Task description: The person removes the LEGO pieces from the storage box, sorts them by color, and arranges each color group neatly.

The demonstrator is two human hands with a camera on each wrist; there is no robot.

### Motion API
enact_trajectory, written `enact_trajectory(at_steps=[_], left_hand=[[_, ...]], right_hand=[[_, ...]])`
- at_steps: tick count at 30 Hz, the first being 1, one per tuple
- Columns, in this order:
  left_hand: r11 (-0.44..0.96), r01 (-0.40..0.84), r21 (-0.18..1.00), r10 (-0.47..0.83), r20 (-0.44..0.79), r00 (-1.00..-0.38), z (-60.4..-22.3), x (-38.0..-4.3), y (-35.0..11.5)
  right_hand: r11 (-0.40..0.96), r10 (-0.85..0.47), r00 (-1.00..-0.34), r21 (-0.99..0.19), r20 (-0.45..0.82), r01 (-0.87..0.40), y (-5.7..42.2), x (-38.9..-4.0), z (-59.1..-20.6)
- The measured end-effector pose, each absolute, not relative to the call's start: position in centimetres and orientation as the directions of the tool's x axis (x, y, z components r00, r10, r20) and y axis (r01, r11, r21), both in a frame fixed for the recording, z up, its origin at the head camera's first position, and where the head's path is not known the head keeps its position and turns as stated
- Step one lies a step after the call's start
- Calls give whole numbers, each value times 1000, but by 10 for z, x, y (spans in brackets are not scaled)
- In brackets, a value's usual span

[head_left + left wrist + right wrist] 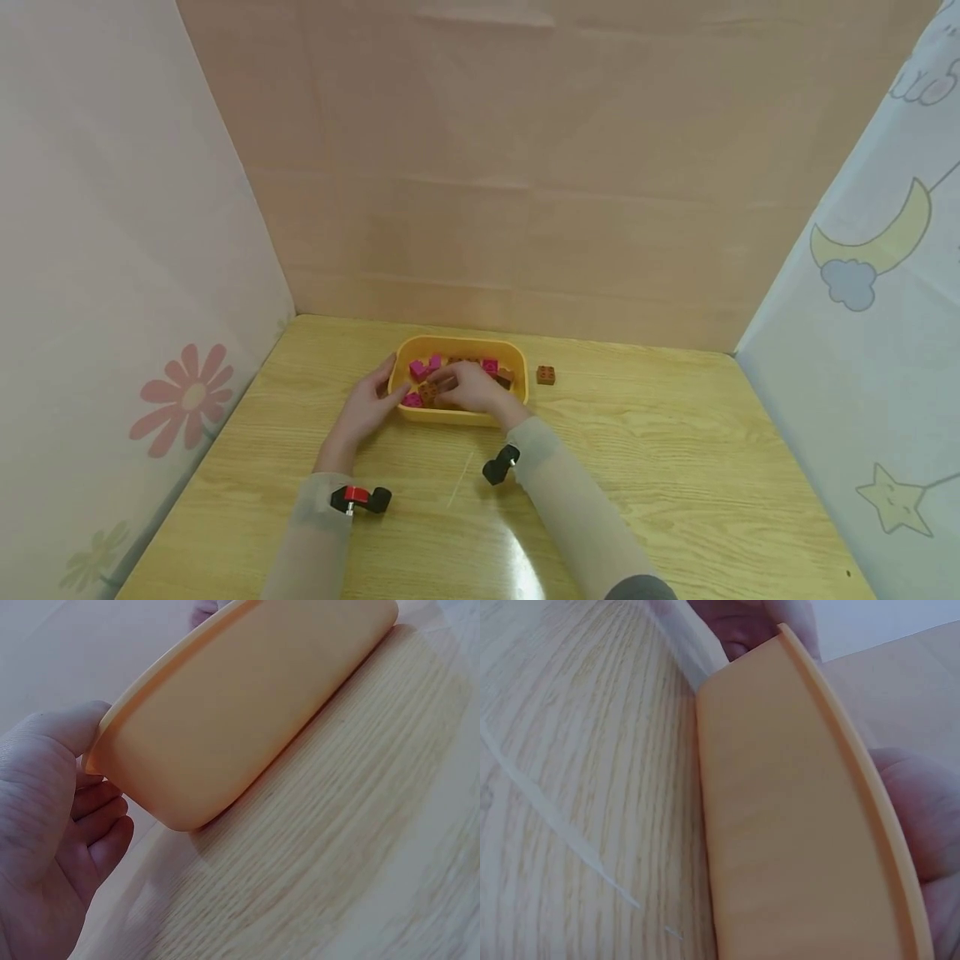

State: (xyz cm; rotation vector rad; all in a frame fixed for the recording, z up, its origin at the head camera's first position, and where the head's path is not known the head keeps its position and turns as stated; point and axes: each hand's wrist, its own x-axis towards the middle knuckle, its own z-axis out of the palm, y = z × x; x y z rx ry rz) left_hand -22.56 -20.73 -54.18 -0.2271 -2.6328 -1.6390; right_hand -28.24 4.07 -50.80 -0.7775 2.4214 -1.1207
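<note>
- Here we are at the yellow tray point(450, 417), sitting near the far edge of the worktop point(675, 467) and a little left of its middle, its long axis running left to right, roughly along that edge.
- And here's the relation that counts: a brown block point(427, 392) in the tray's left half lies just left of the right hand's fingers, between our two hands, with the right one nearer.
- We see the right hand point(474, 387) dipping in over the near right corner of the tray, fingers bent down towards that block; pinching it or merely touching it, we cannot tell, as the right wrist view loses the fingertips behind the tray's wall.
- The left hand point(367, 408) grips the tray's left end, thumb at the rim, other fingers curled outside below it.
- Around them, pink blocks point(417, 370) at the left end, then more pink and brown ones along the far side and right end.
- One loose block point(546, 375), brown, studs up, sits on the worktop just off the tray's right end.
- Lettering? No brand or label that we can read; the side walls give us a printed flower point(193, 397), moon point(892, 248) and star point(896, 498).
</note>
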Motion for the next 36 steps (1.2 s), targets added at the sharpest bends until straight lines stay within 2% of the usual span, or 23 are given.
enact_trajectory(at_steps=[13,24,36], left_hand=[[435,143,889,107,106,-989,-542,-225,-207],[426,178,887,109,145,-983,-545,-228,-208],[425,191,885,108,160,-981,-550,-231,-211]], right_hand=[[462,-597,-801,-833,-39,-304,49,-280,-500],[460,-554,-832,-818,40,-346,70,-280,-496],[427,-448,-890,-855,82,-294,121,-280,-487]])
